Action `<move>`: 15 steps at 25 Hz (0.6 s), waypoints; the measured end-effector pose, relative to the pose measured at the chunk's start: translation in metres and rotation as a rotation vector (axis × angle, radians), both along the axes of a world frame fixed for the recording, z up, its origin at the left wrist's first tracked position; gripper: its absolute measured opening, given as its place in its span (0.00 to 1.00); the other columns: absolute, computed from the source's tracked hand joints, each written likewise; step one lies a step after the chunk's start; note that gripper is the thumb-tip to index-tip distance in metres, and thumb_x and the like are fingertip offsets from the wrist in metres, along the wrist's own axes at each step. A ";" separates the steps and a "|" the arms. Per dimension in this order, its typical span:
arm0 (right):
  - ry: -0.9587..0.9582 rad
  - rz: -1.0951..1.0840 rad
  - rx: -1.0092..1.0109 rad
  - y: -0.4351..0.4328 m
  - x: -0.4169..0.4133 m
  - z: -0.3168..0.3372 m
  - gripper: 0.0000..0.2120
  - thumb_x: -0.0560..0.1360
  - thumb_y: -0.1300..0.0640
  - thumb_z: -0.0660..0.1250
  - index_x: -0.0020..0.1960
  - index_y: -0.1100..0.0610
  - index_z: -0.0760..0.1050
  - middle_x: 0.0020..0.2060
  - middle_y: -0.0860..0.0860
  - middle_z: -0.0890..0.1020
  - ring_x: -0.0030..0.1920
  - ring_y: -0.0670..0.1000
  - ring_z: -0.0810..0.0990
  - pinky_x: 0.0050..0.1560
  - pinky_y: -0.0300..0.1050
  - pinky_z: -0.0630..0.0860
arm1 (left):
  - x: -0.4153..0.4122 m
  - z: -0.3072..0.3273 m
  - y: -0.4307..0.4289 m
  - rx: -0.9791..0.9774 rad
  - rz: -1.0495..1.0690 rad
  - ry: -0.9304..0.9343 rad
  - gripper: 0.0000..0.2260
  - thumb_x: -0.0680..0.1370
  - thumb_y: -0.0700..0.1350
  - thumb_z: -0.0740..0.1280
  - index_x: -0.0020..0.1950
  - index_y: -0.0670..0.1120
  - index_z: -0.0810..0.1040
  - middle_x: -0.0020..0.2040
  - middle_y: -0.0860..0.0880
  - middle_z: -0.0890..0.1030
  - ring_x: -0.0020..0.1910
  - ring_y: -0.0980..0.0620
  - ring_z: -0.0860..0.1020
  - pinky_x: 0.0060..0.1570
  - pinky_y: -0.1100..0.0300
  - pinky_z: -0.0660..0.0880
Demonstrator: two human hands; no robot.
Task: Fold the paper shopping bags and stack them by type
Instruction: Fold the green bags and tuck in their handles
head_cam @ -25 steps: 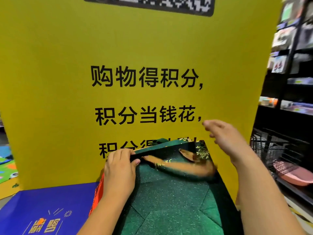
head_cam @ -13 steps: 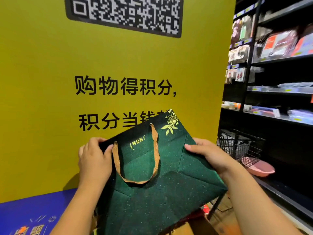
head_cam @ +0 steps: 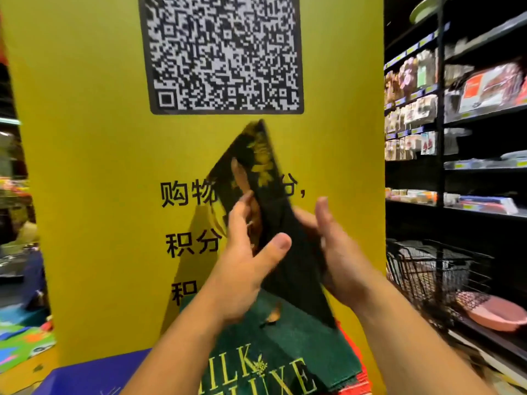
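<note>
A dark green paper bag (head_cam: 293, 280) with gold print and a tan handle stands upright and almost edge-on between my two hands, pressed flat. My left hand (head_cam: 242, 269) holds it from the left, fingers along its left face and thumb across the near edge. On the bag's right face my right hand (head_cam: 339, 252) presses with straight fingers. Beneath them a folded green bag (head_cam: 288, 354) with gold lettering lies flat. It rests on a red bag (head_cam: 356, 387) of which only an edge shows.
A blue bag (head_cam: 94, 377) lies flat at lower left. A tall yellow board (head_cam: 85, 166) with a QR code stands just behind the bags. Store shelves (head_cam: 470, 109) fill the right side, with a black wire basket (head_cam: 427, 275) and a pink dish (head_cam: 496, 312) below.
The green bag went from lying open on the stack to being lifted. It is now turned upright and squeezed flat between both hands. The camera tilted upward.
</note>
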State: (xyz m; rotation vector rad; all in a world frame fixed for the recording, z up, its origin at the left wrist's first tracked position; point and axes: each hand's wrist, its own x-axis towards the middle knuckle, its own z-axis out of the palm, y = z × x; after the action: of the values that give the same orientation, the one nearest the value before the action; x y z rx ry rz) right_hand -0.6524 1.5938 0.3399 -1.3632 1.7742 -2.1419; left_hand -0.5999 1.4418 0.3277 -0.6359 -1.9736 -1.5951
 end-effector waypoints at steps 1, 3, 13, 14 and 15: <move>0.118 0.007 0.077 -0.006 -0.001 0.001 0.27 0.79 0.33 0.51 0.65 0.43 0.79 0.71 0.45 0.74 0.73 0.47 0.69 0.76 0.53 0.62 | 0.001 0.002 -0.002 0.132 -0.082 -0.006 0.46 0.66 0.63 0.76 0.77 0.55 0.56 0.71 0.51 0.74 0.68 0.56 0.74 0.64 0.55 0.75; 0.280 -0.043 0.228 -0.013 -0.004 0.008 0.20 0.83 0.39 0.49 0.66 0.37 0.76 0.76 0.39 0.64 0.77 0.39 0.57 0.80 0.51 0.51 | 0.007 0.006 -0.005 0.452 -0.215 -0.112 0.44 0.67 0.57 0.79 0.76 0.47 0.62 0.68 0.40 0.76 0.65 0.41 0.77 0.60 0.43 0.77; 0.403 -0.492 0.230 -0.001 -0.042 -0.011 0.17 0.80 0.62 0.66 0.54 0.39 0.79 0.69 0.40 0.75 0.49 0.45 0.84 0.49 0.42 0.80 | 0.046 -0.013 -0.083 0.551 0.191 -0.227 0.16 0.73 0.39 0.67 0.60 0.39 0.76 0.45 0.38 0.85 0.33 0.44 0.84 0.28 0.51 0.81; 0.443 -0.610 0.259 0.001 -0.050 -0.013 0.14 0.79 0.60 0.68 0.52 0.40 0.80 0.63 0.41 0.79 0.52 0.45 0.83 0.53 0.46 0.80 | 0.049 -0.021 -0.093 0.550 0.201 -0.243 0.17 0.72 0.39 0.67 0.60 0.39 0.77 0.46 0.38 0.85 0.33 0.44 0.84 0.29 0.51 0.81; 0.495 -0.705 0.323 0.002 -0.061 -0.017 0.11 0.78 0.58 0.70 0.52 0.40 0.80 0.57 0.41 0.82 0.55 0.45 0.80 0.58 0.48 0.77 | 0.050 -0.030 -0.103 0.562 0.210 -0.272 0.18 0.71 0.39 0.67 0.60 0.40 0.77 0.47 0.37 0.85 0.34 0.44 0.84 0.29 0.50 0.82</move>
State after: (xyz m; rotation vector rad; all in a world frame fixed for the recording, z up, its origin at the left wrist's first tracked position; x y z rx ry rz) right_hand -0.7135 1.5962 0.3224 -1.3992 3.0076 -1.6770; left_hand -0.5504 1.3391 0.2977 0.0100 -1.5751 -2.0516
